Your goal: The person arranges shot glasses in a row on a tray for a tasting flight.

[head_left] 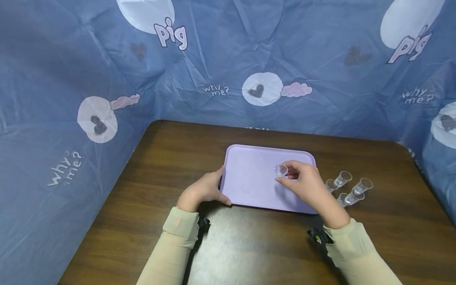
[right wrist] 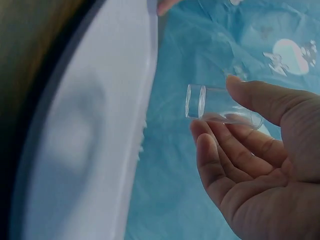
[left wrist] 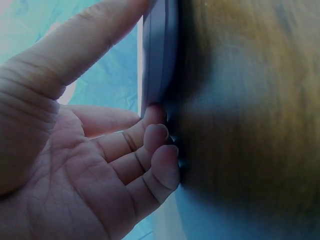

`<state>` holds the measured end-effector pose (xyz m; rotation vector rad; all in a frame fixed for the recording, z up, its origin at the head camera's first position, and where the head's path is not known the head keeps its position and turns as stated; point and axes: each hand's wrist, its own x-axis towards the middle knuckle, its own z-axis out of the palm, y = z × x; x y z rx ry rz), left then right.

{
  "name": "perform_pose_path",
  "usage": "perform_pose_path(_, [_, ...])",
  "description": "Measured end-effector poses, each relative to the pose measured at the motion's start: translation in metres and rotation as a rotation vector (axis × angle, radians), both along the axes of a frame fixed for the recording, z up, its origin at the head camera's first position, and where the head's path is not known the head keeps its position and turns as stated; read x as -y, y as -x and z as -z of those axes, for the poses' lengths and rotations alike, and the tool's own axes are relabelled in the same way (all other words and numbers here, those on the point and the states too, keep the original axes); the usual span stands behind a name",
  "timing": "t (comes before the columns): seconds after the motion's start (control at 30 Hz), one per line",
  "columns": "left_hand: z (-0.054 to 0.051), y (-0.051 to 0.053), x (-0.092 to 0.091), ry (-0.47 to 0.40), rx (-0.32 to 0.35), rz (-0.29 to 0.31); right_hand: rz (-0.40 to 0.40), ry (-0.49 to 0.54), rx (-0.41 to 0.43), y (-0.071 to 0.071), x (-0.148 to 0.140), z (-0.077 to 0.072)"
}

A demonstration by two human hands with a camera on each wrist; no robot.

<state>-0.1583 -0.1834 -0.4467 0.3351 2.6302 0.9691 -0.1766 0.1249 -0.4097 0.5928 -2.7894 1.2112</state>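
Note:
My right hand (head_left: pixel 306 183) pinches a small clear shot glass (head_left: pixel 281 170) between thumb and fingers, over the right half of a lilac tray (head_left: pixel 249 174). In the right wrist view the shot glass (right wrist: pixel 220 106) has its thick base toward the tray (right wrist: pixel 105 100), with a gap between them. My left hand (head_left: pixel 204 190) grips the tray's near left corner, the thumb at the front edge and the fingers along the left side. In the left wrist view its curled fingertips (left wrist: pixel 162 160) meet the tray's rim (left wrist: pixel 157 55), close to the tabletop.
Several more clear shot glasses (head_left: pixel 343 179) stand in a cluster on the brown wooden table (head_left: pixel 185 142), just right of the tray and near my right forearm. Blue printed cloth (head_left: pixel 213 51) hangs behind the table and along its sides.

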Motion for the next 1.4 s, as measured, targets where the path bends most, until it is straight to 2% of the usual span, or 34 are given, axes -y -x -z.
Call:
perform_pose_path(0.33, [0.005,-0.003,0.000,-0.017,0.001,0.004,-0.083,0.069,0.090,0.006,0.050,0.027])
perform_pose_path(0.53, [0.004,-0.005,0.001,-0.051,-0.040,0.020,-0.117,0.100,0.119,0.011,0.078,0.034])
perform_pose_path(0.67, [0.002,-0.004,0.001,-0.043,-0.055,0.026,-0.124,0.098,0.116,0.017,0.091,0.036])
perform_pose_path(1.0, [0.000,-0.001,0.001,0.001,-0.035,0.007,-0.084,0.094,0.109,0.028,0.110,0.040])
perform_pose_path(1.4, [0.002,0.001,0.002,-0.023,-0.055,0.008,-0.048,0.038,0.065,0.031,0.121,0.047])
